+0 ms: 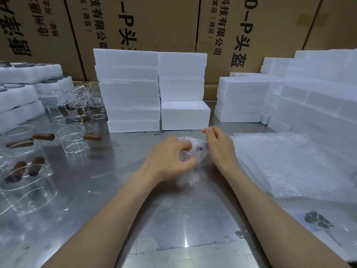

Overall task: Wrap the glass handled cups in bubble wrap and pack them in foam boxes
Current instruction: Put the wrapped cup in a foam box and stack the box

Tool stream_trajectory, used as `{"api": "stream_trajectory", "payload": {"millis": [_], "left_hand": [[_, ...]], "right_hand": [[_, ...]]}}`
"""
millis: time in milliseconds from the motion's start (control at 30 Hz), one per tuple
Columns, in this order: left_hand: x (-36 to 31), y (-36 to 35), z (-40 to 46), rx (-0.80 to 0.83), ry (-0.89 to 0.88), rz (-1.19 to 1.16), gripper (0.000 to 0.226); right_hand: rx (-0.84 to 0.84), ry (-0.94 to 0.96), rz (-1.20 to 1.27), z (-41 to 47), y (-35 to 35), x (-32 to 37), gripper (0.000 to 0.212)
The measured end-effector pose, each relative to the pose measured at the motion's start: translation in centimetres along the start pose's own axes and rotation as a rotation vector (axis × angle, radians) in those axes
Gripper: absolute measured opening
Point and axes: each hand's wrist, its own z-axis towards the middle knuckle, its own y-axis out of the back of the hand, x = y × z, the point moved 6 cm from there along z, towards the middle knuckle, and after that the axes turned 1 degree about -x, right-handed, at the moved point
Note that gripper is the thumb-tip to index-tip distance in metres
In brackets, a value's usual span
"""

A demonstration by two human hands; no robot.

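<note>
Centrally on the metal table [108,190], both hands meet over a cup [190,151] bundled in bubble wrap. The left hand [170,157] curls round the bundle's near side, its thumb and fingers bent against the wrap. The right hand [218,146] sits against the bundle's right side, its fingers loosely curled with the index finger and thumb raised near each other; whether they pinch the wrap cannot be told. A dark handle shows faintly through the wrap between the hands. Unwrapped cups [71,138] with wooden handles stand at the left. Spare wrap sheets [286,167] lie at the right. Foam boxes [133,89] are stacked behind, before cartons [154,22].
</note>
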Motion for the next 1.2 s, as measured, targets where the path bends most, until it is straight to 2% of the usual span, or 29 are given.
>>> {"api": "stream_trajectory", "payload": {"millis": [200,333,433,533,600,667,733,833,900,1000,1200], "left_hand": [[-1.2,0.5,-0.4,-0.052,-0.018,-0.094,0.053],[-2.3,0.8,-0.8,-0.093,-0.084,-0.135,0.043],[-2.5,2.6,-1.2,-0.342,-0.111,-0.139,0.038],[0.2,4.1,-1.3,-0.6,0.063,-0.396,0.044],[3.6,3.5,-1.4,-0.669,0.313,-0.601,0.036],[7.1,1.7,-1.4,-0.629,0.612,-0.697,0.023],[9.4,-0.1,-0.9,-0.495,0.769,-0.629,0.018],[10.0,-1.7,1.3,-0.319,0.688,-0.531,0.035],[10.1,-2.3,2.8,-0.252,0.656,-0.531,0.043],[10.2,-2.9,4.2,-0.177,0.627,-0.549,0.054],[10.8,-3.5,6.1,-0.168,0.564,-0.53,0.046]], "right_hand": [[0.087,-0.091,0.063,1.0,0.9,0.0,0.041],[0.078,-0.167,0.246,1.2,1.4,-0.4,0.043],[0.008,-0.255,0.368,1.2,2.0,-1.1,0.038],[-0.032,-0.352,0.499,1.2,2.1,-2.0,0.028],[-0.041,-0.373,0.543,1.2,1.7,-2.4,0.022],[-0.027,-0.341,0.502,1.5,1.0,-2.6,0.019],[0.003,-0.306,0.439,2.1,0.1,-2.9,0.024],[0.036,-0.289,0.326,3.5,-0.9,-3.3,0.031],[0.04,-0.292,0.281,4.5,-1.3,-3.7,0.03],[0.063,-0.262,0.207,5.7,-1.8,-4.2,0.042],[0.094,-0.26,0.104,7.8,-3.0,-4.7,0.053]]}}
